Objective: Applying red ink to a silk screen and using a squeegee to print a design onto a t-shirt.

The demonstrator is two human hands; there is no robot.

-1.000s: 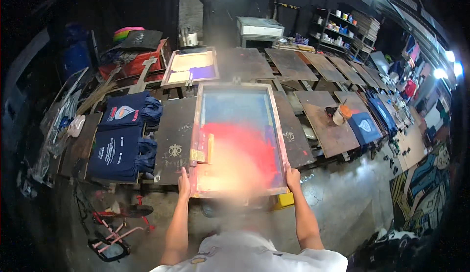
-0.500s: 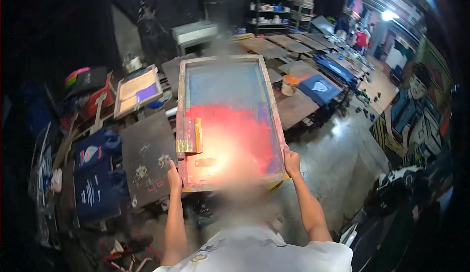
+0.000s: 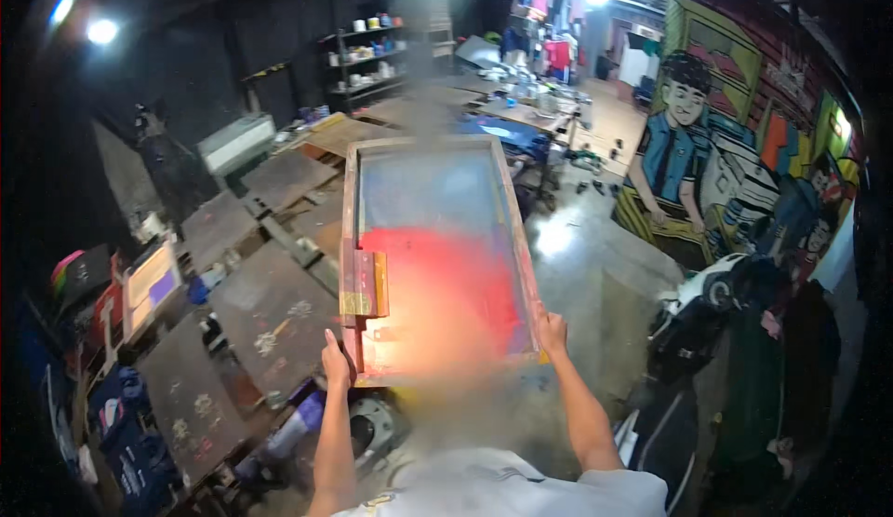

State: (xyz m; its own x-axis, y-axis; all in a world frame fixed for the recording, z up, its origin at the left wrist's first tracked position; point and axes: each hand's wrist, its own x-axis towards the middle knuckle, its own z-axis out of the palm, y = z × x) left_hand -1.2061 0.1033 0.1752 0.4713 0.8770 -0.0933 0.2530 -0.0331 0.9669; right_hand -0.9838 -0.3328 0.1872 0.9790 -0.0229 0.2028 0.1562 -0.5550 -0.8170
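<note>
While both bare forearms reach up from the lower edge of the head view, a rectangular wooden-framed mesh screen (image 3: 442, 261), grey-blue at its far end and red to pale orange nearer, is held out in front of the white shirt (image 3: 530, 489). The left hand (image 3: 336, 365) closes on the frame's left rail near the closest corner, thumb up, the other fingers mostly hidden. The right hand (image 3: 553, 334) is curled around the right rail near its closest corner. A pinkish-brown and yellow block (image 3: 364, 284) lies over the left rail, above the left hand. To the left stand flat dark boards with pale marks (image 3: 265, 335); farther back is a black shelf of containers (image 3: 370, 56). On the right, a painted mural (image 3: 686, 159) covers the wall.
</note>
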